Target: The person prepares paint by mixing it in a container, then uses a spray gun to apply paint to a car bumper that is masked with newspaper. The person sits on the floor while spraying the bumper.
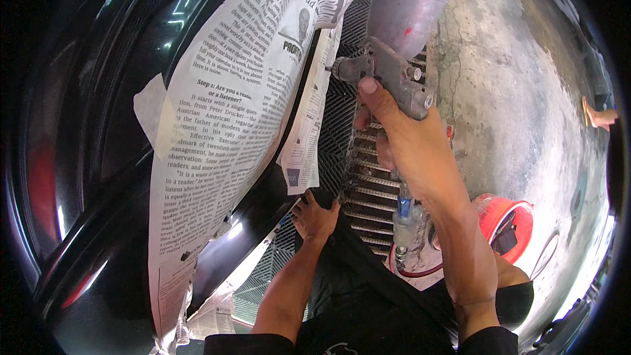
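My right hand (407, 135) grips a metal spray gun (394, 79), with the thumb over its back and the fingers around its handle. A grey paint cup (404, 13) sits on top of the gun, with a small red mark on its side. The nozzle points left, toward a glossy black car panel (240, 230). Newspaper sheets (217, 125) cover the bodywork beside that panel. Lower down, my left hand (317, 219) rests against something black, seemingly my knee, with thumb and fingers apart. The left hand is just below a hanging newspaper strip (303, 141).
A ribbed floor grating (368, 187) runs beneath my arms. A red bucket (486, 213) stands at the right, near a clear bottle (403, 223) and a red hose (424, 273). Stained concrete floor (519, 92) stretches right. Another person's bare foot or hand (599, 117) shows at the right edge.
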The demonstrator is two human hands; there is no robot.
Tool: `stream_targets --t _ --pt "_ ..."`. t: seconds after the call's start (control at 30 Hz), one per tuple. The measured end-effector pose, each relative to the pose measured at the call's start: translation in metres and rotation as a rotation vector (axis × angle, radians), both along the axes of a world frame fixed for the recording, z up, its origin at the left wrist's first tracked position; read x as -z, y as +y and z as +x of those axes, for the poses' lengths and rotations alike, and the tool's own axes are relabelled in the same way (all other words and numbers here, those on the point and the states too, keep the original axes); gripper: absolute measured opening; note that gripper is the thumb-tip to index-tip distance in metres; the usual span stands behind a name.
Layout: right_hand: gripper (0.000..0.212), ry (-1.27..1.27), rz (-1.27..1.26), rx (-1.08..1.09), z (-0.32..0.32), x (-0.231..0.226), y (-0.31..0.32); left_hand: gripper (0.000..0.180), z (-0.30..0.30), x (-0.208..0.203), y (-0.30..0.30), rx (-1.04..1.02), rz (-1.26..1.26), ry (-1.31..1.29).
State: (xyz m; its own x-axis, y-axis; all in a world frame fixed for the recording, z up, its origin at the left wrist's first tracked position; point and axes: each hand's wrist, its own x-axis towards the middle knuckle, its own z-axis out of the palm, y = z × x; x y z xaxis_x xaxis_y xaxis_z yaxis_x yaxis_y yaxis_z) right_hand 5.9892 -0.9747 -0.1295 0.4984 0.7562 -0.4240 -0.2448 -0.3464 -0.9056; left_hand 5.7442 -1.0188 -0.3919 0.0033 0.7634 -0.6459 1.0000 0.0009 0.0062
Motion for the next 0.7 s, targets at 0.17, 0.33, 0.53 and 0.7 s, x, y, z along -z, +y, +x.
stream_targets --t 0.17,0.33,0.53,0.7 --pt "0.051 -0.071 0.061 0.050 0.011 0.009 0.018 0.099 0.001 0.003 -0.001 0.002 0.011 -0.010" --pt "0.051 -0.089 0.112 0.065 0.014 0.013 0.030 0.104 0.005 -0.002 0.006 0.003 -0.096 0.032" --pt "0.054 -0.080 0.028 -0.005 0.003 0.007 0.016 0.104 0.004 0.002 0.004 -0.013 -0.078 0.018" --pt "0.046 0.047 0.049 -0.024 -0.003 0.011 0.005 0.100 0.002 0.001 0.003 -0.042 -0.048 0.001"
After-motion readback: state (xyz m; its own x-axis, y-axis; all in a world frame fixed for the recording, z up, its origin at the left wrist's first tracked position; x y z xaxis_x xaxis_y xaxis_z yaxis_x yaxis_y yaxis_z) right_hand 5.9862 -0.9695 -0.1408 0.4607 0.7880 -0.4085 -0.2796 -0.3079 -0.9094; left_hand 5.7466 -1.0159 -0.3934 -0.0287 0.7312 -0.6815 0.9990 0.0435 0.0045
